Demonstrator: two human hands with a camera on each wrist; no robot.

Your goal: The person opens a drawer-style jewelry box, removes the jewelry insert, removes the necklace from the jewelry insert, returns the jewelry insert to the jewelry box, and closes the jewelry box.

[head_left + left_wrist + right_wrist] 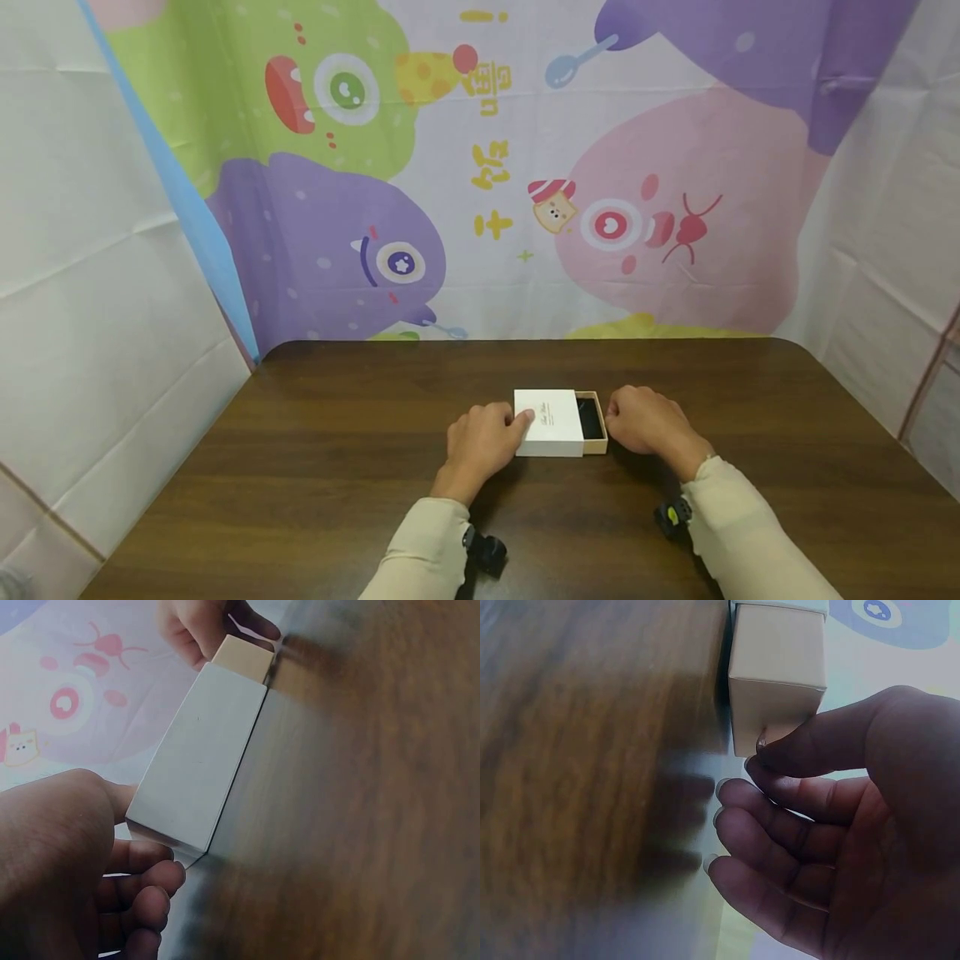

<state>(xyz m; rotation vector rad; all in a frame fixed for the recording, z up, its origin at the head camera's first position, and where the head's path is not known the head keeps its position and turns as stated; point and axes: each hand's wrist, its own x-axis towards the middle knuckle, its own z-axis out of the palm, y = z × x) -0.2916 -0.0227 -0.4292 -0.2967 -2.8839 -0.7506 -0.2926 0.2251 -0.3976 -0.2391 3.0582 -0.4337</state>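
Observation:
A white slide-out gift box sleeve point(547, 423) with fine printed lettering lies flat on the table. From its right end a tan inner drawer point(596, 447) sticks out partway, showing a black inside point(590, 418). My left hand point(482, 442) holds the sleeve's left end, thumb on top and fingers curled by the end face. At the drawer's outer end, my right hand point(651, 423) has its thumb and index finger pinched together, the other fingers curled below. In the right wrist view those fingertips point(780, 759) are right at the drawer's end face; what they pinch there is hidden.
The dark wood table point(337, 483) has rounded far corners. A cartoon-printed curtain point(495, 283) hangs behind it, with pale sheets point(112, 275) at both sides. A small black camera point(487, 552) is strapped to each wrist.

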